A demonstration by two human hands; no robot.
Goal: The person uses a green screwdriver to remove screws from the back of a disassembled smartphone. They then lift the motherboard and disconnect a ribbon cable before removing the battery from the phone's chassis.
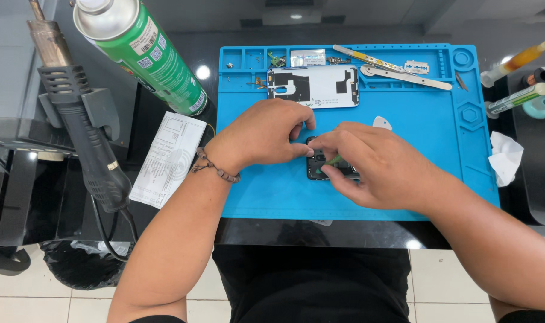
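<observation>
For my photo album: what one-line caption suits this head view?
Two hands, left hand and right hand, work on a dark phone over a blue mat.

One blue silicone work mat (440,131) bears one dark opened phone body (320,170) at its centre, one white phone back panel (314,87) at 12 o'clock, two long flat metal pry tools (404,76) and one razor blade (416,66) at 1 o'clock, and one white triangular pick (382,123). Off the mat: one green spray can (149,51) at 10 o'clock, one black hot-air gun (87,137) and one white printed paper slip (167,158) at 9 o'clock. At 3 o'clock: two syringe-style tubes (518,98) and one crumpled white tissue (504,157).
</observation>
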